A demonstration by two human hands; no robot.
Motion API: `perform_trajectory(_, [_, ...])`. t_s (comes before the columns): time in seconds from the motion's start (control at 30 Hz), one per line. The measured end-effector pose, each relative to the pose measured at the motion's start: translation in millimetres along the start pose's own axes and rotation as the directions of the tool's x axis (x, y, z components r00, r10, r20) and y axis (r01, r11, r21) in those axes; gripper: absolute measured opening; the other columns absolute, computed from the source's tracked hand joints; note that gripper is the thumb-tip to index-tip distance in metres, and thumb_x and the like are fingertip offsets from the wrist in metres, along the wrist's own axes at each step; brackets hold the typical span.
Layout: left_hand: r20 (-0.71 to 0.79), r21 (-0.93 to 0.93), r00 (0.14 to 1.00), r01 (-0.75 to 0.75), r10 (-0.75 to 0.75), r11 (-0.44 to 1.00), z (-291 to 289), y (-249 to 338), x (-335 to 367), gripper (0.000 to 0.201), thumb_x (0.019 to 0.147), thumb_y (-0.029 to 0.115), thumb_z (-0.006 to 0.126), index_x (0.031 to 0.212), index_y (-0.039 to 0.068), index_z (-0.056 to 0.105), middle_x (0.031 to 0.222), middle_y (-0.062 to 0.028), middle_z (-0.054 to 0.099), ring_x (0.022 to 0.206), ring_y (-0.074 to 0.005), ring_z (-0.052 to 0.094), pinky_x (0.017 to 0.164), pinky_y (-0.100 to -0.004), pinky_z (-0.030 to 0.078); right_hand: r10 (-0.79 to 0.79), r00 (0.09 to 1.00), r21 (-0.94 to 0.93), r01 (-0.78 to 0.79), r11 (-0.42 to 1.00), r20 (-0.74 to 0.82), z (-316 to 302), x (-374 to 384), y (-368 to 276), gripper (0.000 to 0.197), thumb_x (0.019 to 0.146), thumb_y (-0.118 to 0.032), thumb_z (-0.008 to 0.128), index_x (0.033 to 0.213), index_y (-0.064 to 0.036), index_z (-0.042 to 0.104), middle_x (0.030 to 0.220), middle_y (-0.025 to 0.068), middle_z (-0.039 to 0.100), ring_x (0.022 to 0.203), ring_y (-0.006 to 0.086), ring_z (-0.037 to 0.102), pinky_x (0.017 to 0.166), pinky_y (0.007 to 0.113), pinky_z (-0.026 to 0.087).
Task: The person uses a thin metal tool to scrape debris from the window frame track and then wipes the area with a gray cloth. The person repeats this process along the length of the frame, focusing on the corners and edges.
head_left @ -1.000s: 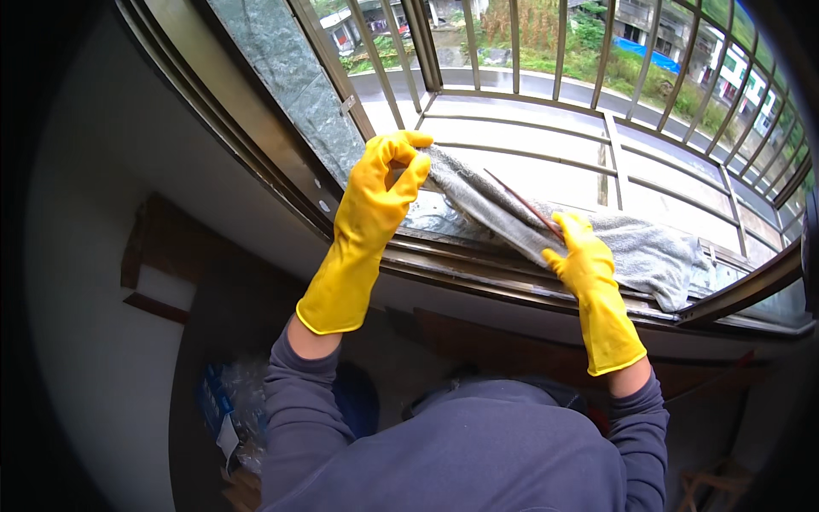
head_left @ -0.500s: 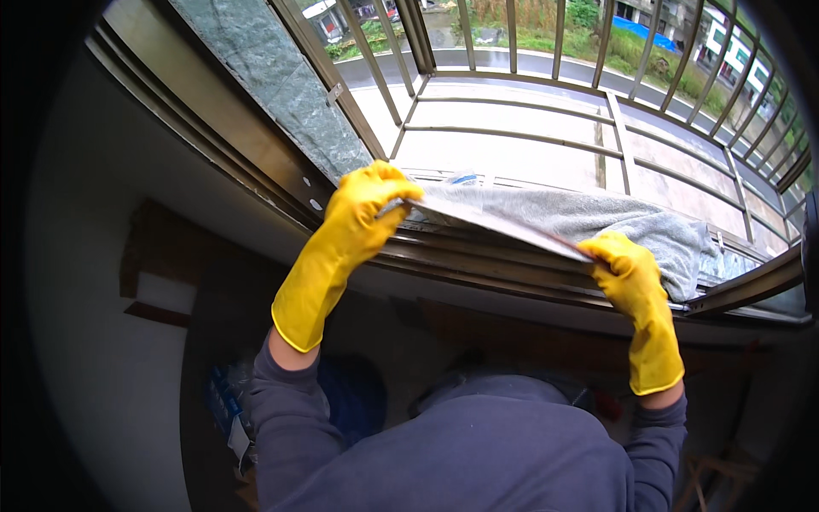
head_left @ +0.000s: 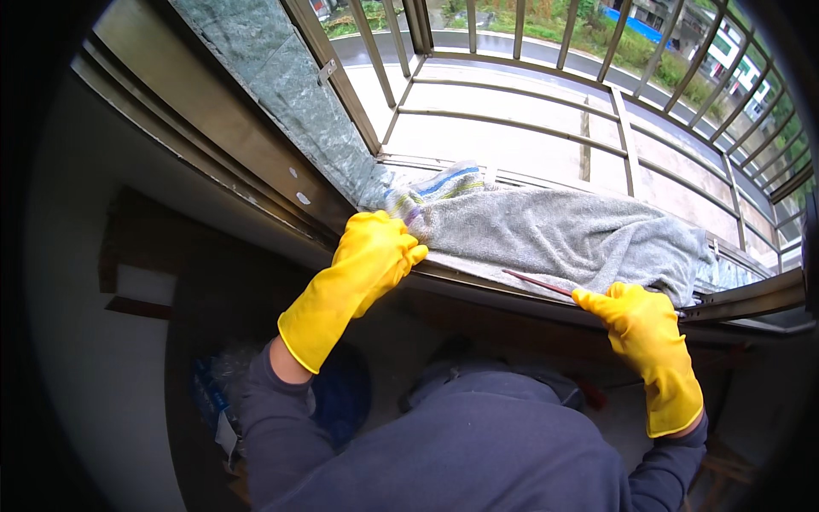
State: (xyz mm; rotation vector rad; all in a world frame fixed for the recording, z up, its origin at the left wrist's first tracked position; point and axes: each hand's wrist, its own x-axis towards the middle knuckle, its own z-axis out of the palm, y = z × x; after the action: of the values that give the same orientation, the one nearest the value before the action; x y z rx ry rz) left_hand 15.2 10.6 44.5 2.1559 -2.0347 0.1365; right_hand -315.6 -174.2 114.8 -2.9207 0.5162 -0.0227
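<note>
A grey towel (head_left: 546,230) lies wrinkled along the window sill and over the window track, its left end striped in blue and yellow-green. My left hand (head_left: 375,252), in a yellow rubber glove, is closed on the towel's near left corner. In the other yellow glove, my right hand (head_left: 640,320) grips a thin dark red stick (head_left: 536,282) that points left across the towel's near edge. The glove hides the stick's other end. My right fingers are close to the towel; whether they also pinch it I cannot make out.
Beyond the sill is a metal window guard (head_left: 520,128) with upright bars. A bronze window frame (head_left: 230,111) runs up the left beside a grey-green stone strip (head_left: 281,77). In the shade below are a blue package (head_left: 217,401) and a dark blue rounded object (head_left: 341,401).
The towel's near edge, stretched up between my hands before, now lies lower over the track. Both hands have come down toward me, and the striped end and the stick show more.
</note>
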Motion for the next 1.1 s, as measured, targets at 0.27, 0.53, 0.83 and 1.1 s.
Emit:
perform_trajectory(0.27, [-0.125, -0.059, 0.975, 0.179, -0.185, 0.982, 29.3, 12.7, -12.8, 0.015, 0.085, 0.021, 0.066, 0.086, 0.005, 0.069, 0.084, -0.0112, 0.063, 0.08, -0.0329, 0.061, 0.074, -0.0442, 0.048, -0.243, 0.963, -0.461, 0.164, 0.872, -0.117, 63.1, 16.9, -32.3, 0.036, 0.085, -0.016, 0.061, 0.12, -0.0074, 0.065, 0.067, 0.0044, 0.051, 0.058, 0.0189, 0.052, 0.044, 0.034, 0.038])
perform_trajectory(0.53, [-0.253, -0.291, 0.915, 0.237, -0.313, 0.927, 43.3, 5.0, -17.6, 0.014, 0.078, 0.014, 0.072, 0.085, 0.004, 0.066, 0.09, -0.0104, 0.062, 0.086, -0.0329, 0.059, 0.077, -0.044, 0.046, -0.342, 0.934, -0.341, 0.29, 0.894, -0.101, 99.4, 81.5, -74.8, 0.038, 0.09, -0.013, 0.057, 0.126, -0.0038, 0.062, 0.071, 0.0077, 0.052, 0.059, 0.0235, 0.055, 0.041, 0.038, 0.042])
perform_trajectory(0.83, [-0.458, -0.701, 0.613, 0.196, -0.644, 0.686, -3.2, -29.8, 67.4, 0.019, 0.096, 0.022, 0.065, 0.093, 0.002, 0.065, 0.079, -0.004, 0.066, 0.07, -0.0142, 0.057, 0.066, -0.0285, 0.047, 0.286, 0.938, 0.978, -0.165, -0.125, 0.195, 87.0, 113.6, -14.9, 0.028, 0.101, -0.014, 0.054, 0.125, -0.011, 0.067, 0.069, -0.0027, 0.058, 0.044, 0.0029, 0.038, 0.039, 0.019, 0.029])
perform_trajectory(1.1, [-0.438, -0.781, 0.896, -0.337, -0.077, 0.526, -100.5, -4.2, 109.6, 0.019, 0.085, 0.006, 0.077, 0.103, 0.005, 0.07, 0.091, 0.0, 0.064, 0.082, -0.0106, 0.06, 0.074, -0.0248, 0.051, 0.447, 0.849, 0.912, 0.381, -0.151, -0.281, 67.8, 40.2, 35.2, 0.035, 0.101, -0.017, 0.053, 0.129, 0.004, 0.059, 0.064, 0.0027, 0.054, 0.041, 0.0047, 0.038, 0.036, 0.019, 0.026])
